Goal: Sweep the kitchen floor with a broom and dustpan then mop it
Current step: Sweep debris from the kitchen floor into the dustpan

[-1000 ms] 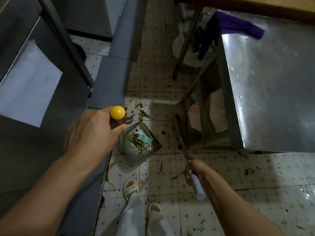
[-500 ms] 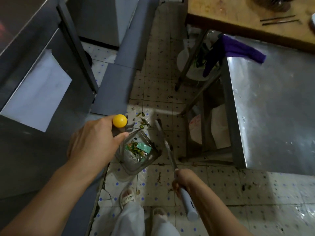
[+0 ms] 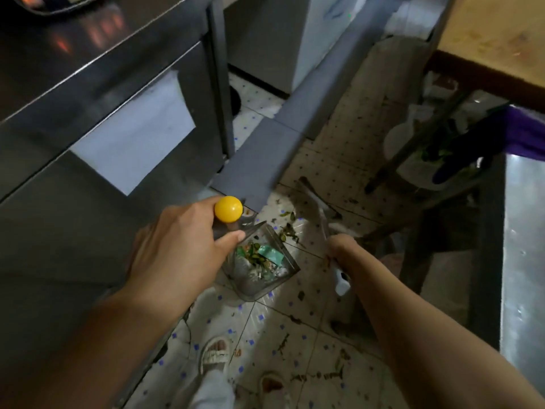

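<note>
My left hand [image 3: 174,255] grips the upright handle of the dustpan just below its yellow knob [image 3: 228,209]. The grey dustpan [image 3: 259,270] rests on the tiled floor and holds green scraps, a teal wrapper and other litter. My right hand [image 3: 339,246] grips the broom handle [image 3: 340,280], whose pale end sticks out behind the fist. The broom's shaft [image 3: 317,208] runs forward to the floor just right of the dustpan's mouth; its head is blurred. Leafy debris [image 3: 287,231] lies on the tiles between broom and dustpan.
A steel cabinet [image 3: 103,119] with a paper sheet stands at my left. A steel table [image 3: 525,261] with a purple cloth [image 3: 522,134] is at my right, with its legs and white bags beneath. More scraps [image 3: 318,376] dot the floor near my sandalled feet [image 3: 216,354].
The broom has swung left across the floor, from beside the table leg toward the dustpan's mouth. My right hand moved up and left with it. The dustpan stayed in place.
</note>
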Demonstrator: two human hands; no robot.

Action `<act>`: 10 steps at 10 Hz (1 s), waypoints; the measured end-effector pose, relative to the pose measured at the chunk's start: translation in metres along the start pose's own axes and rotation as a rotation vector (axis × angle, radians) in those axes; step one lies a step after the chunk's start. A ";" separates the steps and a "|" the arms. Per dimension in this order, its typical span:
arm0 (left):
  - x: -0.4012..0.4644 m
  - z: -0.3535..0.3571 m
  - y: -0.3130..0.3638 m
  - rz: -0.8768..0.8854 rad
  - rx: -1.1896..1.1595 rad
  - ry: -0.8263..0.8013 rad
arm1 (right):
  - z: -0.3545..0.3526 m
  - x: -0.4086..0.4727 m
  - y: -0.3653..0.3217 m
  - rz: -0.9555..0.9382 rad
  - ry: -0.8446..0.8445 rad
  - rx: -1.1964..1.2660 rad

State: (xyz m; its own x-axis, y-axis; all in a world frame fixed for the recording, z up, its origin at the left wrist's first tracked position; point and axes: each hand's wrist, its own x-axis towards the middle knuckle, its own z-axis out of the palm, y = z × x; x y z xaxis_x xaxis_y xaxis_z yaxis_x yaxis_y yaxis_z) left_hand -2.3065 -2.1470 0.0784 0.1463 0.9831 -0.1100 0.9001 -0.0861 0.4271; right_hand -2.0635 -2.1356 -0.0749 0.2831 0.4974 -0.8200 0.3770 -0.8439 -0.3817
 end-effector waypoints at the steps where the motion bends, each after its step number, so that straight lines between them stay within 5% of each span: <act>1: -0.010 0.009 0.001 -0.076 -0.006 0.034 | -0.002 0.028 -0.001 -0.052 0.016 0.015; 5: -0.073 -0.001 0.002 -0.184 0.018 0.095 | 0.070 -0.022 0.114 0.196 -0.120 -0.194; 6: -0.105 -0.006 -0.001 -0.178 0.025 0.115 | 0.079 -0.054 0.140 0.115 -0.168 -0.272; 10: -0.245 -0.027 -0.020 -0.237 0.056 0.164 | 0.094 -0.185 0.222 0.215 -0.224 -0.170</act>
State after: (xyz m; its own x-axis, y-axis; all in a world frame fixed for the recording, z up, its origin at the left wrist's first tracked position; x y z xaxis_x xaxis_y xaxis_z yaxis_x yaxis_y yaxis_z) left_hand -2.3718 -2.3823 0.1207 -0.1349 0.9895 -0.0526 0.9232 0.1448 0.3559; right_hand -2.1153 -2.4337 -0.0480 0.1786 0.2401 -0.9542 0.4763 -0.8697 -0.1297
